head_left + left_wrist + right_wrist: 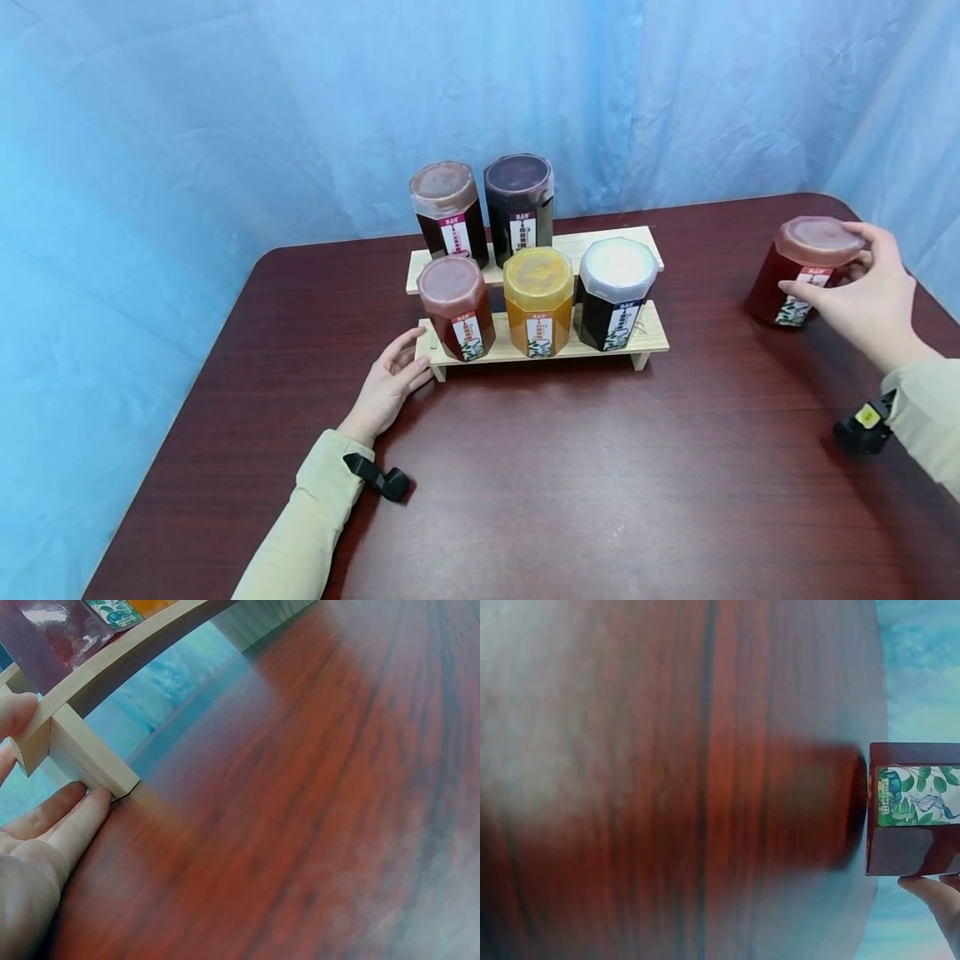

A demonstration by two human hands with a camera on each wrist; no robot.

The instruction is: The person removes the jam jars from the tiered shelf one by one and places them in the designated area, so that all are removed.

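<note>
Right of the head view, my right hand (873, 304) grips a dark red, many-sided jar with a pinkish lid (772, 279).
From here I read its long axis as near upright, lid leaning to the upper right, white label (792, 310) facing the frame's lower edge; I can't tell whether its base touches the table. Mid-frame, my left hand (386, 392), fingers nearly straight, touches the pale wooden plank stand's (655, 329) left end.
</note>
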